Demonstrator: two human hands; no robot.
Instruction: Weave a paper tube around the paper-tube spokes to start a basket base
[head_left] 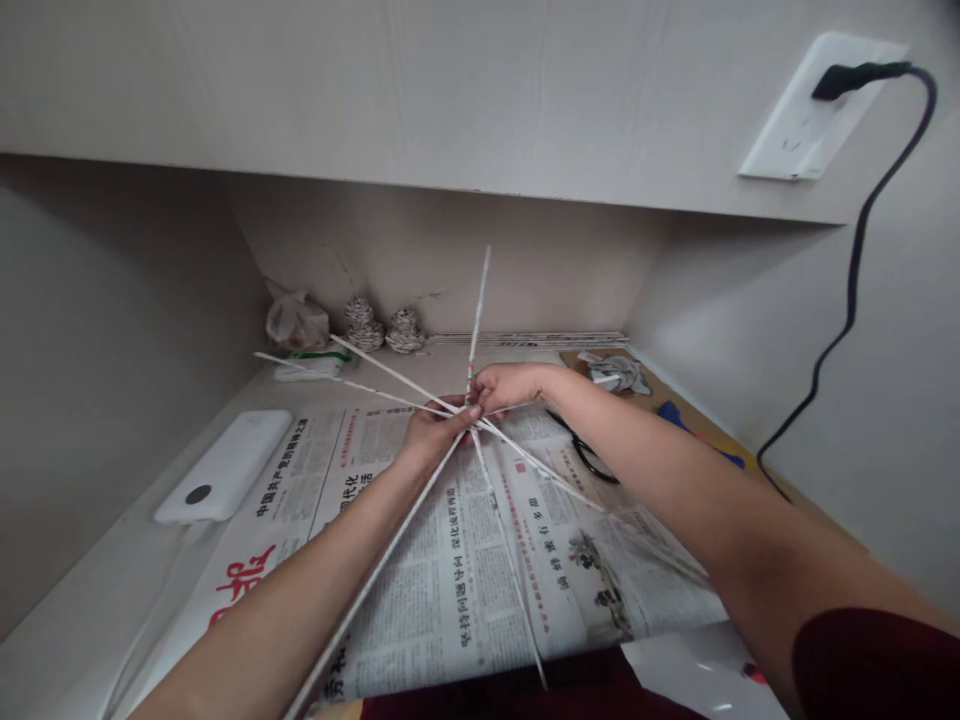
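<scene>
Several thin sticks of rolled newspaper cross at one point and fan out like spokes over the newspaper. At the crossing, my left hand holds them, its thumb pressed on top. My right hand is close against it on the far right side, with its fingers closed on a paper stick beside the crossing. One stick points up and away past my right fingers. Others run toward me, between and under my forearms. My fingers partly hide the crossing.
Two woven paper gourds and a plastic bag stand at the back left. A bundle of paper sticks lies along the back wall. A white power bank is at left, black-handled scissors at right. A black cable hangs from the socket.
</scene>
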